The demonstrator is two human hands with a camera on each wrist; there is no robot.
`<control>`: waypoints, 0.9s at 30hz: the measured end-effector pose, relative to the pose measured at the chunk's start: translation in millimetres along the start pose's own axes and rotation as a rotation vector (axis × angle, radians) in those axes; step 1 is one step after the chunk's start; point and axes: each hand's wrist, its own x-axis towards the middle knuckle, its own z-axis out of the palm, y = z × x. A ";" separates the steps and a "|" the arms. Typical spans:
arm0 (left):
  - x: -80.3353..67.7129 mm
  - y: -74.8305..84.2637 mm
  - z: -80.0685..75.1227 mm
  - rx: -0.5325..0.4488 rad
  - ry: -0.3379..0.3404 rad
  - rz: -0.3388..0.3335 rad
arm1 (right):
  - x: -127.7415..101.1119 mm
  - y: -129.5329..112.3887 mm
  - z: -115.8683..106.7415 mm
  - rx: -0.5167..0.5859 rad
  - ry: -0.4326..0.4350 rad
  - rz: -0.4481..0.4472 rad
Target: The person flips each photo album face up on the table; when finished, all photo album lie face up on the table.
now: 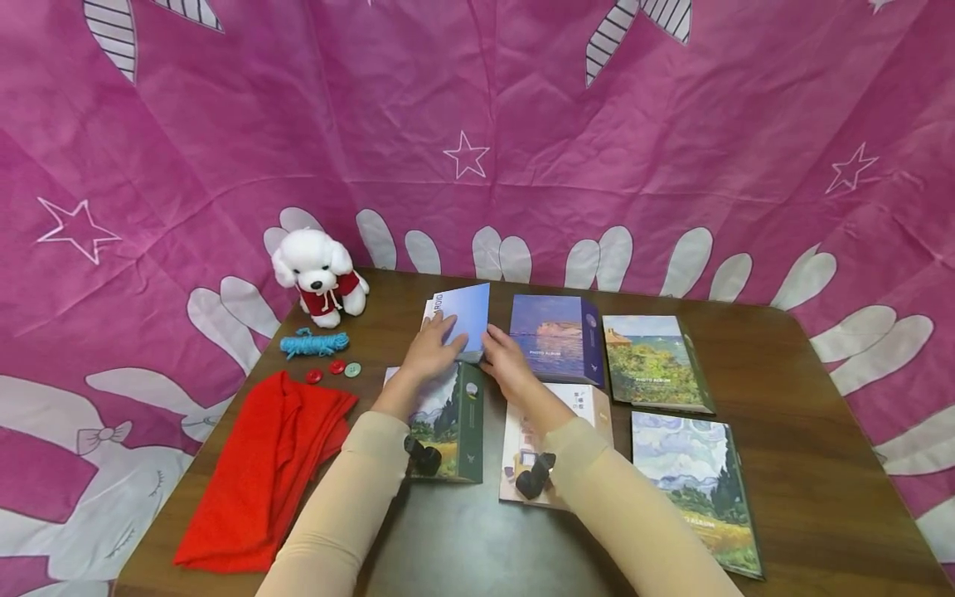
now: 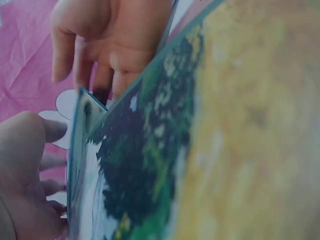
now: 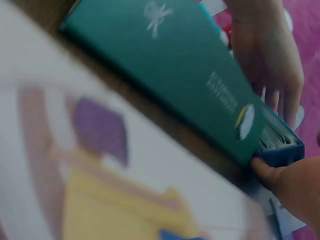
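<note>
Both hands are at a small light-blue album (image 1: 472, 311) with dark lettering, at the back of the table. My left hand (image 1: 433, 348) holds it from the left, fingers over its cover. At its lower right corner, my right hand (image 1: 507, 361) grips the edge, thumb in front. The right wrist view shows the right thumb (image 3: 265, 170) by the album's blue edge (image 3: 285, 156), page edges visible inside. Directly in front lies a green-spined photo album (image 1: 470, 423) with a landscape cover, partly hidden by the left forearm. The right forearm covers part of a pale album (image 1: 522, 431).
To the right lie a purple album (image 1: 548, 332), a garden-picture album (image 1: 652, 361) and a cloudy landscape album (image 1: 694, 481). At left are a white toy dog (image 1: 317, 269), blue cord (image 1: 313, 342), red buttons (image 1: 337, 366), a green button (image 1: 353, 370) and red cloth (image 1: 261, 473).
</note>
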 end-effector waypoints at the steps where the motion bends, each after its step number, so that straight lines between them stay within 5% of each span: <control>1: 0.4 1.9 0.8 -0.005 -0.008 0.008 | -0.7 -1.5 -0.4 -0.001 0.022 -0.010; 8: 4.0 15.9 9.2 -0.103 -0.050 0.045 | 0.3 -13.4 -18.8 0.059 0.116 0.003; 13: 4.8 29.5 13.4 -0.434 -0.088 0.004 | 2.3 -26.2 -34.7 0.175 0.055 0.020; 17: 2.3 40.7 15.7 -0.685 -0.118 -0.061 | 2.5 -35.9 -38.2 0.132 0.055 -0.018; 22: 1.1 42.6 17.9 -0.858 -0.064 -0.105 | 1.9 -40.8 -35.9 -0.002 0.095 -0.011; 27: 2.8 31.4 18.0 -0.909 0.024 -0.094 | 4.2 -37.2 -31.6 -0.062 0.097 0.007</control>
